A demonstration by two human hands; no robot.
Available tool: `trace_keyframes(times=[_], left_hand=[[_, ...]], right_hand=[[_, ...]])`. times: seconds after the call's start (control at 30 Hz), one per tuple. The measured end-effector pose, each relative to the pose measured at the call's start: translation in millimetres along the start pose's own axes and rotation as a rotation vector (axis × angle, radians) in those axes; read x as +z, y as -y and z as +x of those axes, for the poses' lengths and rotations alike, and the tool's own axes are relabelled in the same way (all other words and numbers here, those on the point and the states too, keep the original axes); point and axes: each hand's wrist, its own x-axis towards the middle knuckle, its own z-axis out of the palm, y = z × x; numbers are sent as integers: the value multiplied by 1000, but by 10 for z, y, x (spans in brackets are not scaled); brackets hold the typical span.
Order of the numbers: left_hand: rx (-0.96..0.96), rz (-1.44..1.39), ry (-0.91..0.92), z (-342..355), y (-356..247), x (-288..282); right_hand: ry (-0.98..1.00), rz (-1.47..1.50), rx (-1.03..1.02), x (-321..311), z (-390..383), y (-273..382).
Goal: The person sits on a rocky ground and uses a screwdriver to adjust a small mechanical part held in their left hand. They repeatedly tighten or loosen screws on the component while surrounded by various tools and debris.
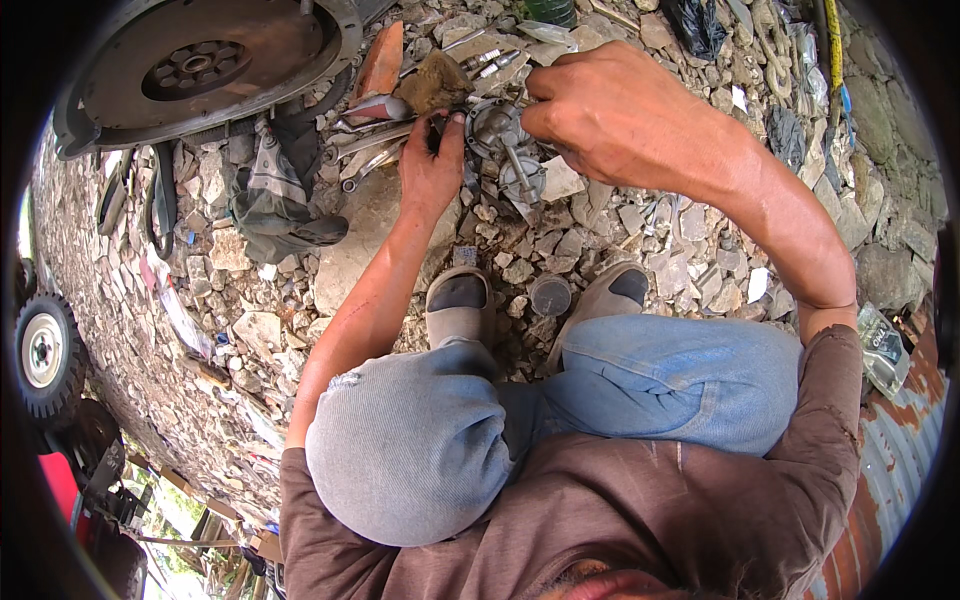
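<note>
A grey cast-metal engine part [497, 128] with round housings and a short arm lies on the stony ground ahead of my feet. At its left edge, my left hand [430, 170] is curled with the thumb against it and seems to grip it; the other fingertips are partly hidden. My right hand [600, 115] is closed just over the part's right side, knuckles up. Whatever its fingers pinch is hidden beneath it. Beside my left hand lie a ring-ended wrench [372, 168] and other tools. Spark plugs [497, 64] rest beyond the part, near a brown stone-like lump [436, 82].
A large round metal housing [110, 85] stands at the far left, with a dark rag [275, 195] below it. Loose rocks cover the ground. A small round cap [550, 295] sits between my shoes. A wheel [45, 355] is at the left edge, rusty corrugated sheeting [900, 450] at right.
</note>
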Motion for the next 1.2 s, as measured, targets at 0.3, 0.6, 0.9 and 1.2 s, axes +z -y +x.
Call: trace_keyframes(times=[0.3, 0.6, 0.9, 1.2], left_hand=[[14, 4, -5, -5, -35, 1], [80, 8, -45, -1, -26, 16], [78, 34, -43, -2, -22, 8], [53, -10, -14, -12, -57, 3]], right_hand=[[104, -17, 26, -16, -11, -3], [-15, 13, -17, 7, -12, -3], [-24, -1, -10, 21, -16, -10], [-23, 2, -19, 28, -9, -20]])
